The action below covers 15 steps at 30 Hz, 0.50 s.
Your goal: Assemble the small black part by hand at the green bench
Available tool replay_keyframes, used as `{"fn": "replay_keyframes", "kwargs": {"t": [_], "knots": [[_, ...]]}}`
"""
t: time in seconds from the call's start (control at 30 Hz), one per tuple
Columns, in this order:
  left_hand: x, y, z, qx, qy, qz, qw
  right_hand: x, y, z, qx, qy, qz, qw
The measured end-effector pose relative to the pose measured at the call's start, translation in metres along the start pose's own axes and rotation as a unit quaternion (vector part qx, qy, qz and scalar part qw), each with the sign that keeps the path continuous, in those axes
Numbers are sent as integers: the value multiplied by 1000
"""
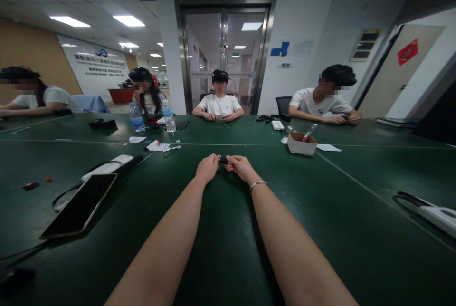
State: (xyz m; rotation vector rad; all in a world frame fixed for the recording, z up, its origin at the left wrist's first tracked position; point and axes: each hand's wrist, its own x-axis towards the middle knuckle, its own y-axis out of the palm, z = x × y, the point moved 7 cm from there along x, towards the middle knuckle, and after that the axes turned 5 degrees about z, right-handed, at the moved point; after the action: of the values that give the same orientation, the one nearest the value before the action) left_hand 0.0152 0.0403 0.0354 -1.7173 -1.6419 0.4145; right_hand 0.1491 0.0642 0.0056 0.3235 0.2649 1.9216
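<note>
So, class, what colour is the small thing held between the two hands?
The small thing is black; it shows in the head view, the only one.

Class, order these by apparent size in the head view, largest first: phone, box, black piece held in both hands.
1. Phone, helped by nearness to the camera
2. Box
3. Black piece, partly hidden by the left hand and right hand
</note>
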Motion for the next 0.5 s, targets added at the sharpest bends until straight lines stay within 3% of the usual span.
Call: {"fn": "replay_keyframes", "kwargs": {"t": [0.2, 0.5], "knots": [[-2, -1, 1, -22, -31, 7, 999, -2, 0, 1, 25, 0, -12, 1000], [9, 1, 19, -65, -61, -22, 996, 1, 0, 5, -31, -23, -34, 999]]}}
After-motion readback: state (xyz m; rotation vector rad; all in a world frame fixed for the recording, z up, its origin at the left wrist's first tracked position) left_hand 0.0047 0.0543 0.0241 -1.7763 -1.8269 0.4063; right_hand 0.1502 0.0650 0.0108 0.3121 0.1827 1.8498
